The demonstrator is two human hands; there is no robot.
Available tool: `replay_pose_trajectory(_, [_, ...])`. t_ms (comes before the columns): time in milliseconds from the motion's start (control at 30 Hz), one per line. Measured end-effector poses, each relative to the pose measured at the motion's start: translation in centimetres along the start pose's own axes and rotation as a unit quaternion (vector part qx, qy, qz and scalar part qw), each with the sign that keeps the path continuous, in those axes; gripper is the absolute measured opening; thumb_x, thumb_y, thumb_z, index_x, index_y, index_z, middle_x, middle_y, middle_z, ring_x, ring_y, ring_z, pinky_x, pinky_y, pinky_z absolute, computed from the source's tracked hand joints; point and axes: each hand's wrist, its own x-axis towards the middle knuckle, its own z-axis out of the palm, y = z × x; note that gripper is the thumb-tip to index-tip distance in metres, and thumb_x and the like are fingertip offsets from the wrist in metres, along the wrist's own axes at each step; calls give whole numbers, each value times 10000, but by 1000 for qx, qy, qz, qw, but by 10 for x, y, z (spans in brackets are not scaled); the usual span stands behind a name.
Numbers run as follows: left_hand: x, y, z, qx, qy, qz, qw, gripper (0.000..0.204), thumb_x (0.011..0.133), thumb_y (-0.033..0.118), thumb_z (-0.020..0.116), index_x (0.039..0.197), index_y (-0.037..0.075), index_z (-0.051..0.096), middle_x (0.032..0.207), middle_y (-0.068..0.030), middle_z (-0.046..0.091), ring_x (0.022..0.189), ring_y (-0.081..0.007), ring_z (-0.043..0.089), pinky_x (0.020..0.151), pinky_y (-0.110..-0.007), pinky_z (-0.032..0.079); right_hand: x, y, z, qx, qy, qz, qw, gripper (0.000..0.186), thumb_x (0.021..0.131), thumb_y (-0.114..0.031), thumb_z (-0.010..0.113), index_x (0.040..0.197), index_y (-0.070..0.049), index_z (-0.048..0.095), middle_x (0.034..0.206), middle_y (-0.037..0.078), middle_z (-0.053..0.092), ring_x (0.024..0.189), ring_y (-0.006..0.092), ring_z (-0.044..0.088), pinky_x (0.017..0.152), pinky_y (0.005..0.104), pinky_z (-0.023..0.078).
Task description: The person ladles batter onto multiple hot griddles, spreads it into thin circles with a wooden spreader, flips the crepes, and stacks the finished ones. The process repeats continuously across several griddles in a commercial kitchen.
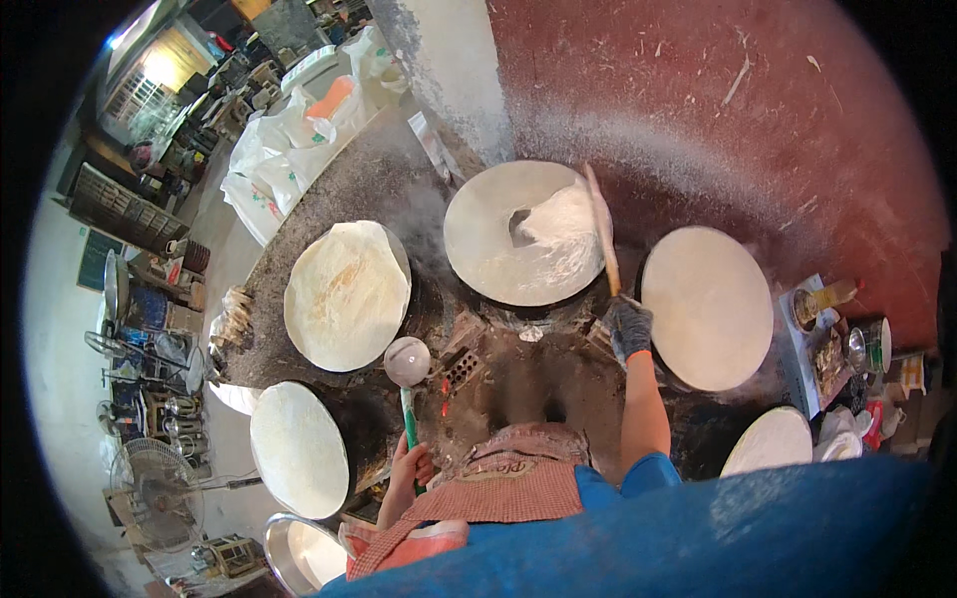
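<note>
My left hand (413, 465) is closed on the green handle of a metal ladle (407, 361), held low between the griddles. My right hand (630, 324), in a dark grey glove, grips a long wooden spreader (597, 219), which lies across the right side of the middle griddle (480, 229). White batter (558, 221) is smeared over that griddle's right part, with a darker bare patch near the middle. A pale crepe with a slightly ragged edge covers the left griddle (344, 299). Another round griddle (708, 304), covered in a pale even layer, is right of my gloved hand.
More pale-covered rounds sit at lower left (297, 448) and lower right (768, 444). A steel basin (282, 550) stands bottom left. White bags (284, 149) lie beyond the counter, a fan (164, 488) at far left, a red wall (718, 90) ahead, bottles and bowls (827, 339) at right.
</note>
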Motion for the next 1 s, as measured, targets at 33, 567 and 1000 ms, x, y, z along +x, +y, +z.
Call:
replay_pose_trajectory(33, [0,3,0,9,32,-8,999,304,901,34,475,1142,184,365,562,4,321,380,-88,305,330,-248,263,-6,8,4,11,-14,43,999,211,816,-159,646,968,-15,672,774,52,648,735,117,591,650,288,472])
replay_pose_trajectory(567, [44,18,27,-45,20,-19,999,271,891,18,462,1070,198,366,547,13,319,357,-78,302,306,-230,240,50,-57,0,-641,65,-288,709,315,850,-297,515,1145,-206,576,819,194,626,790,362,606,697,478,460])
replay_pose_trajectory(1000, [164,88,141,-14,-54,4,998,218,854,1,514,890,158,368,554,28,350,378,-70,312,317,-231,215,-31,-42,-39,-730,-43,-261,630,337,849,-366,521,1167,-262,557,847,149,647,740,348,620,678,461,485])
